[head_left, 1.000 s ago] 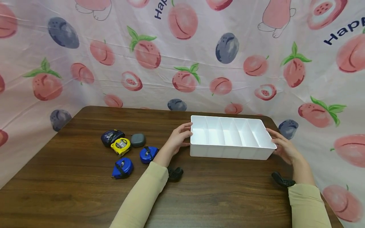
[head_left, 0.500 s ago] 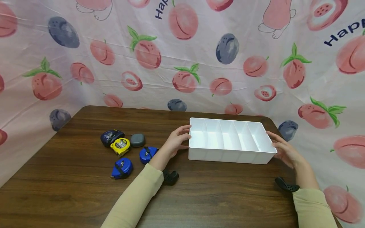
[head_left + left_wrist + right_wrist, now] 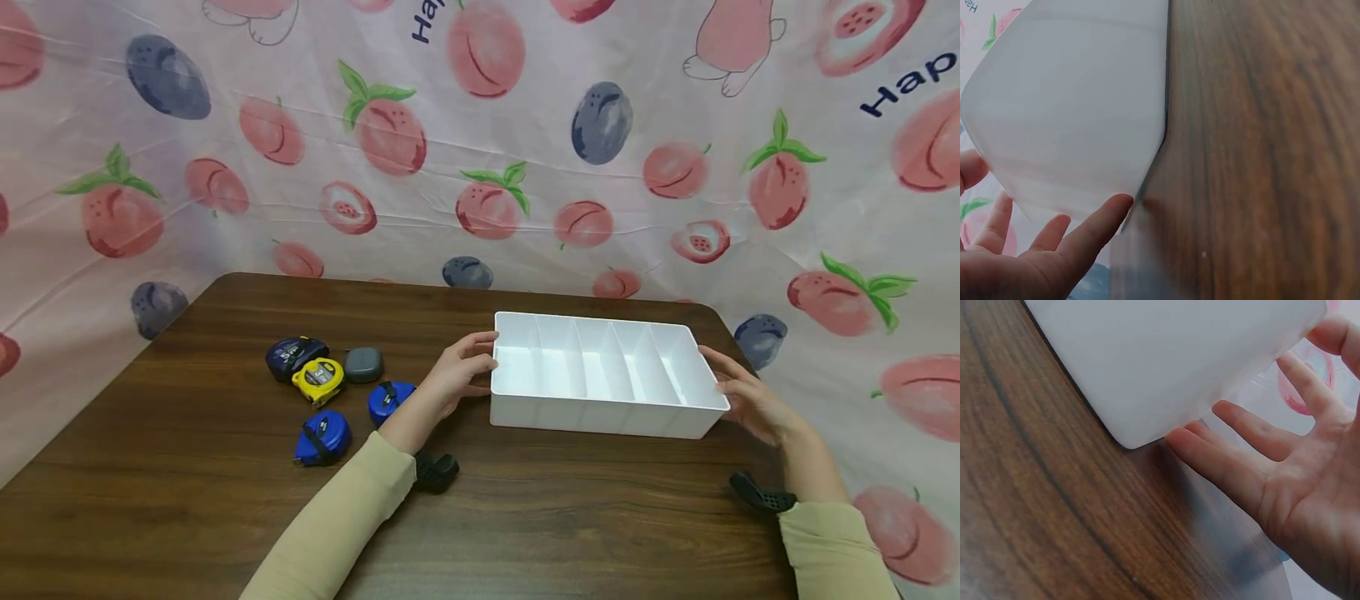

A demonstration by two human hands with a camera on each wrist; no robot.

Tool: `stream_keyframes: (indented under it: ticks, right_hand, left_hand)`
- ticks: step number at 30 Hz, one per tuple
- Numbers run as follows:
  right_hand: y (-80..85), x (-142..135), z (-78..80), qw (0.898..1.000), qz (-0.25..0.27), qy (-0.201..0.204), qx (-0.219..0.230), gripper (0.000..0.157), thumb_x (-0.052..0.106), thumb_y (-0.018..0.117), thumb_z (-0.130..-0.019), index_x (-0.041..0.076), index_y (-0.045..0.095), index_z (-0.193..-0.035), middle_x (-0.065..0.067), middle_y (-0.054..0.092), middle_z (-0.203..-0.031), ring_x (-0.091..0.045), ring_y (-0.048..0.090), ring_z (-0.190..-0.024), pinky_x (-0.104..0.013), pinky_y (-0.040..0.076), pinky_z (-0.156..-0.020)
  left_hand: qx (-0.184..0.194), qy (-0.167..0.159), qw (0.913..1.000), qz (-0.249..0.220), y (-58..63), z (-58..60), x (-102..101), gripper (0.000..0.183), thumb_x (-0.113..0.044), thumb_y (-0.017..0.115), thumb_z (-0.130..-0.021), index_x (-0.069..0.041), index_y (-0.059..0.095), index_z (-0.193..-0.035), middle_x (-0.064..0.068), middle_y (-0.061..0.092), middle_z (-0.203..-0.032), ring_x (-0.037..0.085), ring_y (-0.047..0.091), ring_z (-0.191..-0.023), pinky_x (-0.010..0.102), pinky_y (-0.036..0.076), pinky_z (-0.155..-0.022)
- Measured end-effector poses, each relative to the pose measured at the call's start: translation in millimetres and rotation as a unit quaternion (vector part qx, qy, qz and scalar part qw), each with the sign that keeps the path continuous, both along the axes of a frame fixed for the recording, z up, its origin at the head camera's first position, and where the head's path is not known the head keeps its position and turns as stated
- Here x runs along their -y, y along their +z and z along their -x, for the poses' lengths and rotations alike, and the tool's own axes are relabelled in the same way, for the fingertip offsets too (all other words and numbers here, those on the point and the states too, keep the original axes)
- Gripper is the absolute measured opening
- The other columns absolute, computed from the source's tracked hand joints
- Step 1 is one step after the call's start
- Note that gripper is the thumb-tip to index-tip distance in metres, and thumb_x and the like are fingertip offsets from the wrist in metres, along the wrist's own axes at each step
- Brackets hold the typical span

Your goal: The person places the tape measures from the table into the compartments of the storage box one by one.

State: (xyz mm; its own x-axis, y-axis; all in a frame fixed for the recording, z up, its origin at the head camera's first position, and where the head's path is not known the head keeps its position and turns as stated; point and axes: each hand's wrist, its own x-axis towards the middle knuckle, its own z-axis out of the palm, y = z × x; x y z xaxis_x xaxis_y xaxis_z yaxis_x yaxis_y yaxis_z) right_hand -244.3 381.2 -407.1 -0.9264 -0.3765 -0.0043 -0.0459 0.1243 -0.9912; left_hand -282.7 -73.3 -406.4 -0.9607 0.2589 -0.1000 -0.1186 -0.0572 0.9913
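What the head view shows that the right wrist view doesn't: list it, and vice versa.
Head view only: the left hand, tape measures, a grey case, sleeves, and the compartments of the white box.
Right wrist view only: the palm of the right hand and the box's outer right end.
Both: that hand, the box, wooden tabletop and patterned cloth.
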Motion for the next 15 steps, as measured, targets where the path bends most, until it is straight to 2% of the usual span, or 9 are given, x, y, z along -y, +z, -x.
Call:
stream_keyframes:
  ticks: [9, 15]
  right_hand:
    - [-1.5, 5.7, -5.7, 1.0, 0.022, 0.012, -0.001, 0.06, 0.008, 0.04, -0.096, 0.027, 0.027, -0.15, 0.012, 0.038, -0.134, -0.013, 0.058, -0.108, -0.037, 0.05, -0.082]
    - [-2.0, 9.5, -8.7, 0.999, 0.031, 0.02, 0.0, 0.059, 0.005, 0.039, -0.096, 0.027, 0.028, -0.15, 0.012, 0.038, -0.135, -0.013, 0.057, -0.108, -0.039, 0.05, -0.083]
  left_hand:
    - [-0.004, -0.017, 0.9996, 0.021, 4.2, -6.3, 9.7, 0.05, -0.005, 0.062, -0.087, -0.011, 0.05, -0.135, 0.017, 0.047, -0.135, 0.038, 0.052, -0.116, 0.054, 0.05, -0.081]
    - [0.002, -0.021, 0.9993, 0.031, 5.2, -8.0, 15.3, 0.051, -0.005, 0.062, -0.087, -0.011, 0.049, -0.136, 0.016, 0.046, -0.136, 0.039, 0.052, -0.115, 0.052, 0.051, -0.081]
